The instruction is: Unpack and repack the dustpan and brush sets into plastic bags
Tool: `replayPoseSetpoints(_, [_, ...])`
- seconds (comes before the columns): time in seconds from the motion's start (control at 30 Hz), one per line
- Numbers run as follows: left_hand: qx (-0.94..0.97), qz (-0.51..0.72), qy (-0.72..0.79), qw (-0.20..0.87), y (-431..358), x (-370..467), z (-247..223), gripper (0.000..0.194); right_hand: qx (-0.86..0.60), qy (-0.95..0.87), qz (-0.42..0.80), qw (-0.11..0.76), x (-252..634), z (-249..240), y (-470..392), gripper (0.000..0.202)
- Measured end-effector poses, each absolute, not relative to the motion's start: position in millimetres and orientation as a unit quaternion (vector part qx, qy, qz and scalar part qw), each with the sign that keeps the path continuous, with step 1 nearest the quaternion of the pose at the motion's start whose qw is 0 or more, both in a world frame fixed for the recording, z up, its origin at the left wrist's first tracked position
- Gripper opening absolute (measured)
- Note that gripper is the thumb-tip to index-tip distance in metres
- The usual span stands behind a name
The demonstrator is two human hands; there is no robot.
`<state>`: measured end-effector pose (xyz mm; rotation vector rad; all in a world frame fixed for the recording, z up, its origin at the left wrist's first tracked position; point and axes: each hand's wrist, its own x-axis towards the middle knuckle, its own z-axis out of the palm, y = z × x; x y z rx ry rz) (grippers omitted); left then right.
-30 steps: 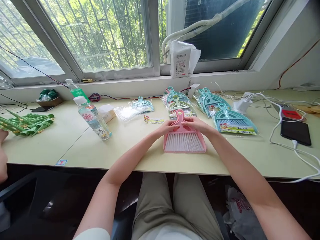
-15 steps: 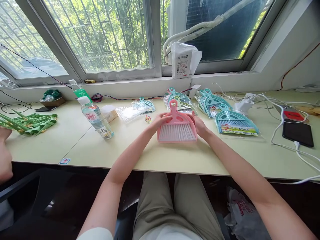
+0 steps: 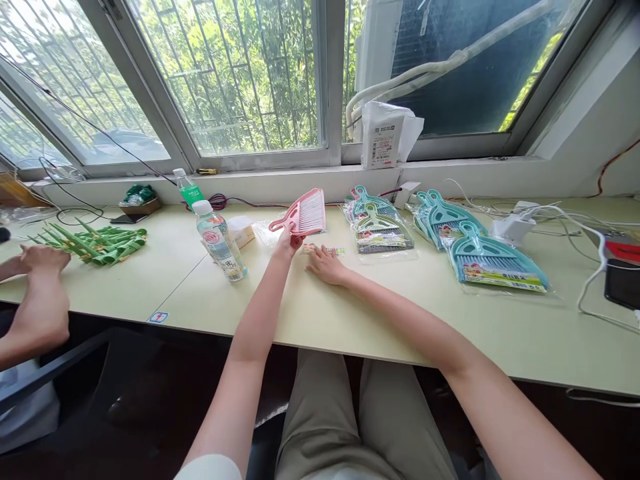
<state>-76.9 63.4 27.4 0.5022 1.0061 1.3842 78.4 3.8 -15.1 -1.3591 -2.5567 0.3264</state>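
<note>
My left hand (image 3: 289,241) is closed around a pink dustpan-and-brush set (image 3: 306,215), lifted and turned with its handle to the left and its pale bristles to the right. My right hand (image 3: 327,265) lies flat on the table with its fingers spread. Beneath its fingertips is a small printed card (image 3: 340,252), partly covered. A turquoise dustpan set is mostly hidden behind the pink one. Just right of my right hand lies a bagged green-and-grey dustpan set (image 3: 383,233), on top of a turquoise one (image 3: 370,201).
Bagged turquoise dustpan sets (image 3: 495,260) lie to the right, near white cables and a charger (image 3: 515,227). Two bottles, one a clear drink bottle (image 3: 223,247), stand left of a tissue pack (image 3: 241,233). Further left, another person's hand (image 3: 46,259) is beside woven green leaves (image 3: 107,243).
The pink dustpan set has moved left and away from me, turning on its side. My right hand has let go of it and moved left onto the card.
</note>
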Motion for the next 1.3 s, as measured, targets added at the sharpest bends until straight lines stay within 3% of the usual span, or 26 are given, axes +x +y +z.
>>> replayPoseSetpoints(0.17, [0.269,0.604,0.429,0.615,66,-74,24,0.019,-0.326,-0.917,0.148,0.175,85,-12,-30,0.043])
replayPoseSetpoints(0.27, [0.283,0.59,0.436,0.618,67,-70,19,0.018,-0.246,-0.939,0.155,0.186,113,-12,-72,0.07])
replayPoseSetpoints(0.37, [0.276,0.574,0.46,0.619,67,-65,13,0.019,-0.213,-0.958,0.134,0.137,143,-8,-110,0.074])
replayPoseSetpoints(0.5, [0.287,0.551,0.48,0.62,66,-59,8,0.023,-0.203,-0.968,0.111,0.095,170,-9,-148,0.096])
replayPoseSetpoints(0.53, [0.29,0.545,0.485,0.619,65,-58,8,0.023,-0.197,-0.971,0.096,0.097,175,-12,-157,0.093])
replayPoseSetpoints(0.67, [0.312,0.525,0.499,0.615,62,-52,9,0.019,-0.159,-0.977,0.035,0.14,189,-19,-189,0.047])
replayPoseSetpoints(0.9, [0.394,0.465,0.486,0.626,58,-37,6,0.022,-0.262,-0.951,0.126,0.101,221,62,-143,0.033])
replayPoseSetpoints(0.93, [0.415,0.451,0.475,0.631,56,-35,6,0.023,-0.285,-0.943,0.108,0.131,224,75,-123,0.032])
replayPoseSetpoints(1.07, [0.48,0.401,0.429,0.652,45,-27,10,0.031,-0.428,-0.791,-0.071,0.431,221,80,-51,0.043])
replayPoseSetpoints(1.13, [0.501,0.385,0.404,0.662,39,-22,11,0.039,-0.47,-0.731,-0.104,0.484,211,55,-33,0.048])
replayPoseSetpoints(1.3, [0.554,0.369,0.362,0.653,33,-13,9,0.044,-0.397,-0.878,0.034,0.266,194,-12,-27,0.047])
